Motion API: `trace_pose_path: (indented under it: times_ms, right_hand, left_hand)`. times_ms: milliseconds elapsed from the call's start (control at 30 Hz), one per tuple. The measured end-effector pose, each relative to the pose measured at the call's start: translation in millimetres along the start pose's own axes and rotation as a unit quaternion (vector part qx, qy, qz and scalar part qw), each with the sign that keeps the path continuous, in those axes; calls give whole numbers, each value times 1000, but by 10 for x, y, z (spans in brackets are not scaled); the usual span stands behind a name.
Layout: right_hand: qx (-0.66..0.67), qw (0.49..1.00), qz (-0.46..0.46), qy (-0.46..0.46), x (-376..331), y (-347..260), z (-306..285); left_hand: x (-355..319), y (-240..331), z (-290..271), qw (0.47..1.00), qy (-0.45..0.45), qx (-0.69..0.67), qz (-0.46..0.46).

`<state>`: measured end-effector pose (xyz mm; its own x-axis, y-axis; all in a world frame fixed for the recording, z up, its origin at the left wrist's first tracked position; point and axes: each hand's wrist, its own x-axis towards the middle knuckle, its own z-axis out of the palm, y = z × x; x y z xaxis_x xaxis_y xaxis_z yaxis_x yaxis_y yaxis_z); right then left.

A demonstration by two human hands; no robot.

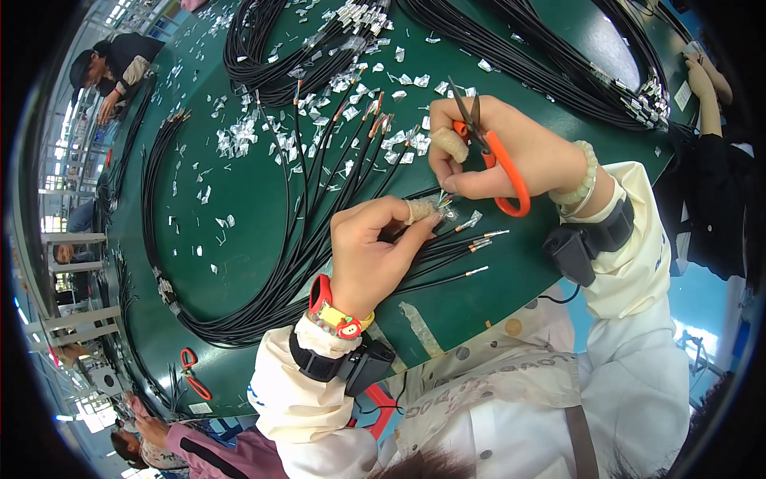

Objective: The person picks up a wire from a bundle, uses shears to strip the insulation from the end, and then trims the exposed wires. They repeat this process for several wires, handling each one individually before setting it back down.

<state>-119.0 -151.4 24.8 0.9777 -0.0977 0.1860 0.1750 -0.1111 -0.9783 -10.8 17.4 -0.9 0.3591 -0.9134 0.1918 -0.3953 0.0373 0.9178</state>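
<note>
I'm watching the bunch of thin, multicoloured wire strands [444, 200], and it sits right at the tips of the left hand [371, 251], thumb and wrapped forefinger pinched together on its base. The strands point up toward the right hand [515, 148], whose thumb tip is just above; contact there, I can't tell. Right fingers curl around the orange-handled metal scissors [476, 134], blades angled up-left, away from the strands. Left is nearer, all over the green worktop [231, 188].

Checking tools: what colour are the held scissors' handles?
Orange-red handles, best seen in the head view.
</note>
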Motion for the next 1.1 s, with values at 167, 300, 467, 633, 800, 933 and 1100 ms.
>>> trace_pose_path:
  times_ms: [167, 300, 467, 633, 800, 933, 1100]
  right_hand:
    - [1, 1000, 6, 5, -22, -54, -21]
    - [18, 999, 33, -11, -27, -68, -12]
    - [15, 999, 28, -30, -12, -18, -20]
    - [27, 999, 35, -25, 43, -5, 37]
    - [22, 999, 13, -42, 110, 59, 84]
    - [9, 1000, -23, -2, 129, 59, 104]
    - [18, 997, -64, 30, 138, 93, 126]
  left_hand:
    - [-4, -29, 45, 999, 42, -23, 9]
    - [-8, -33, 22, 999, 37, 2, 17]
    - [-22, -8, 6, 1000, 21, 6, 11]
    - [-23, 2, -30, 999, -17, 38, 12]
    - [-44, -1, 0, 999, 18, -28, -14]
    - [25, 168, -39, 950, 18, -238, -201]
    - [51, 103, -83, 946, -6, -253, -202]
